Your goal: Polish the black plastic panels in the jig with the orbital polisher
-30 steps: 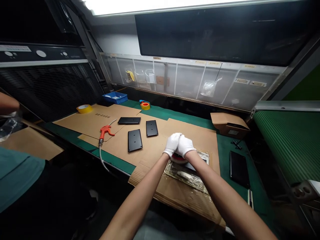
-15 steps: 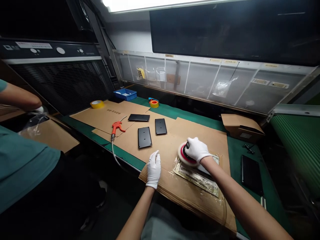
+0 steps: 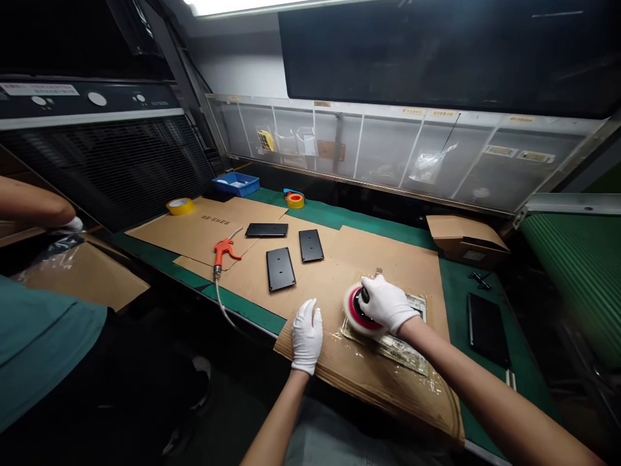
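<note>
At two o'clock from my open left hand [image 3: 306, 336], my right hand [image 3: 385, 303] grips the black knob of a rotary polisher [image 3: 356, 310], its red-and-white pad on the left end of a film-wrapped plate [image 3: 388, 346], whose long axis runs toward four o'clock.

A bright fluorescent strip [image 3: 242, 5] glares white along the far top edge and lights the tabletop [image 3: 317, 206] evenly, with soft shadows, while the floor [image 3: 228, 414] at near left falls almost black. Wide-angle distortion bows the frame's edges; the polisher's pad [image 3: 356, 310] looks slightly soft.
</note>
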The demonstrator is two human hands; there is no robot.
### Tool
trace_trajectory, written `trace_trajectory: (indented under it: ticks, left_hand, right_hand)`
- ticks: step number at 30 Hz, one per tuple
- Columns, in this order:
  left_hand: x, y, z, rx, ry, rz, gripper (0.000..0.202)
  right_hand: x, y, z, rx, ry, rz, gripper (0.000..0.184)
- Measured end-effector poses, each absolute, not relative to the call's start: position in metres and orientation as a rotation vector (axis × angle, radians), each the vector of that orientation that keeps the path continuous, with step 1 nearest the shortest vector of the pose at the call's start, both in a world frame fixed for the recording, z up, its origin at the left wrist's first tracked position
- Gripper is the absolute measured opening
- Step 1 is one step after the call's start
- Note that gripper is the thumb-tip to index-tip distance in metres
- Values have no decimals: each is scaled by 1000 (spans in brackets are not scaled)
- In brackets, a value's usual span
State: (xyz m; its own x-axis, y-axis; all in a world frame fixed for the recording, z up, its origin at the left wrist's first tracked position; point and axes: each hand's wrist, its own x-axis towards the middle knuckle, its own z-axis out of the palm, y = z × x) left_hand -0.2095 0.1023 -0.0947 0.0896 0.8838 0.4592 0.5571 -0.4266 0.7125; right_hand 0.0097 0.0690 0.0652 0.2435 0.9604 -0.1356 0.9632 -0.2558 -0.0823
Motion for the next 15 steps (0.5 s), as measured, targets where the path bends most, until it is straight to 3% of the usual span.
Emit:
trace_trajectory:
  ticks: [15]
  left_hand:
    - [-209, 100, -93, 1966, 1419, 1304, 35]
  right_hand:
    - [-9, 55, 64, 2550, 1804, -113, 32]
